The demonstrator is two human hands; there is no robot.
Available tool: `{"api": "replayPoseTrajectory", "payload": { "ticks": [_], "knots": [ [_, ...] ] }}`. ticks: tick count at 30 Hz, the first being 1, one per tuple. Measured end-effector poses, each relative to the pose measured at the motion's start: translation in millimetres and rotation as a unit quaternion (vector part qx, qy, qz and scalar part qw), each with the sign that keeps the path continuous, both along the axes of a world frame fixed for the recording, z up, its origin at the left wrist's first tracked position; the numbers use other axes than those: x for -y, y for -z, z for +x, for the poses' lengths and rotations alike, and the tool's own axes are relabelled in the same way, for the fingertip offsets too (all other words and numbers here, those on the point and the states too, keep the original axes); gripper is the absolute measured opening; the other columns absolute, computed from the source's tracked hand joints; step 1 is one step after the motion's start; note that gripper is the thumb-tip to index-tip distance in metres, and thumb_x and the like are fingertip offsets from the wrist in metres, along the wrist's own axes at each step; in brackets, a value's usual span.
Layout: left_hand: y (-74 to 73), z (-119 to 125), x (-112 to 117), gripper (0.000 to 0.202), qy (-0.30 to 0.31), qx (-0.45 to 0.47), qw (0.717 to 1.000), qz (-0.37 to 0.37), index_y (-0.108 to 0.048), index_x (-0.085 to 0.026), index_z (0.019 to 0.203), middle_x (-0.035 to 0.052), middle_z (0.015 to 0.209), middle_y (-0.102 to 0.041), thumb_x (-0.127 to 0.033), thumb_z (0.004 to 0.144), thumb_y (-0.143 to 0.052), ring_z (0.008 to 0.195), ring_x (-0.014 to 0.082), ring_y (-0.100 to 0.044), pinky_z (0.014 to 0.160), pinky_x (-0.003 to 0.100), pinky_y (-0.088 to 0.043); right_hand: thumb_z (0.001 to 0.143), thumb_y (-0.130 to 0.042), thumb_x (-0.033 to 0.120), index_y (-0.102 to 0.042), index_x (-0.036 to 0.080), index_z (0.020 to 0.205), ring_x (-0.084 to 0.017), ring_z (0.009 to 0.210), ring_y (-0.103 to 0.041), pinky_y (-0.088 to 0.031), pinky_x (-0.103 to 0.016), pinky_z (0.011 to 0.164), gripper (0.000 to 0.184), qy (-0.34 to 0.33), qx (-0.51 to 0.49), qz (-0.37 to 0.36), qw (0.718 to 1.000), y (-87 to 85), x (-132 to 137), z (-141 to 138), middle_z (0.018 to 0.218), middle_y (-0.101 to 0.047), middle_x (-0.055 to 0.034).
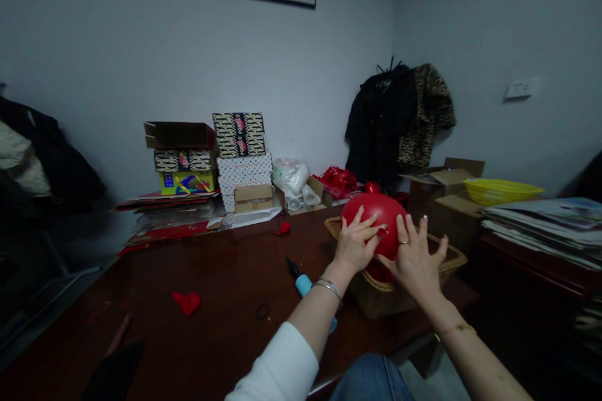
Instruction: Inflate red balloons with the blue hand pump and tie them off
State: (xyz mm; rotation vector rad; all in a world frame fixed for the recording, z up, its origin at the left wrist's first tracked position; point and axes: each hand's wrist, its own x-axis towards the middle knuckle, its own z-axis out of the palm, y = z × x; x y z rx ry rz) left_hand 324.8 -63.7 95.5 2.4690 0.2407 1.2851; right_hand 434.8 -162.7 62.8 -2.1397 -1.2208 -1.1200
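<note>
A red inflated balloon [376, 210] sits on top of a wicker basket [376, 301] at the right end of the dark wooden table [216, 319]. My left hand [356, 241] lies flat against the balloon's near left side with fingers spread. My right hand [416, 257] presses its near right side, fingers also spread, a ring on one finger. Neither hand grips anything. More red shows inside the basket under the balloon. A blue and black hand pump [303, 282] lies on the table just left of my left forearm.
A limp red balloon [187, 302] and a dark hair tie [263, 311] lie on the table. Stacked patterned boxes [242, 156] and papers stand at the back. Cardboard boxes, a yellow bowl [501, 190] and stacked magazines [545, 225] are at the right. Coats hang in the corner.
</note>
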Motion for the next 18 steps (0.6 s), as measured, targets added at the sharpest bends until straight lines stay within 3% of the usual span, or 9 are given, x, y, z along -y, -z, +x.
{"api": "replayPoseTrajectory", "payload": {
  "ticks": [9,14,18],
  "knots": [
    [23.4,14.6,-6.6,0.034,0.042,-0.032,0.994,-0.091,-0.061,-0.028,0.116,0.0024,0.132,-0.053,-0.023,0.084,-0.051,0.133,0.0213,-0.032,0.108,0.056,-0.02,0.075,-0.045,0.065,-0.014,0.01,0.143,-0.037,0.136,-0.005,-0.007,-0.065,0.099,0.092,0.018,-0.005,-0.042,0.999,17.6,2.2,13.8,0.147,-0.022,-0.0189],
    [34.1,6.9,-13.9,0.052,0.041,-0.099,0.983,-0.151,-0.051,-0.026,0.128,0.0067,0.135,-0.048,-0.035,0.077,-0.062,0.134,0.0253,-0.028,0.109,0.059,-0.011,0.074,-0.048,0.064,-0.012,0.013,0.144,-0.036,0.136,-0.004,-0.007,-0.065,0.099,0.093,0.0,0.0,-0.06,0.998,23.1,2.4,10.8,0.148,-0.022,-0.0177],
    [36.3,-3.9,-18.1,0.05,0.036,-0.118,0.978,-0.168,-0.053,-0.023,0.127,0.0096,0.134,-0.049,-0.039,0.08,-0.057,0.134,0.0252,-0.03,0.11,0.054,-0.016,0.074,-0.047,0.066,-0.013,0.013,0.144,-0.036,0.136,-0.002,-0.007,-0.065,0.1,0.094,-0.012,0.001,-0.065,0.998,23.5,-1.2,6.2,0.148,-0.02,-0.0174]
  ]
}}
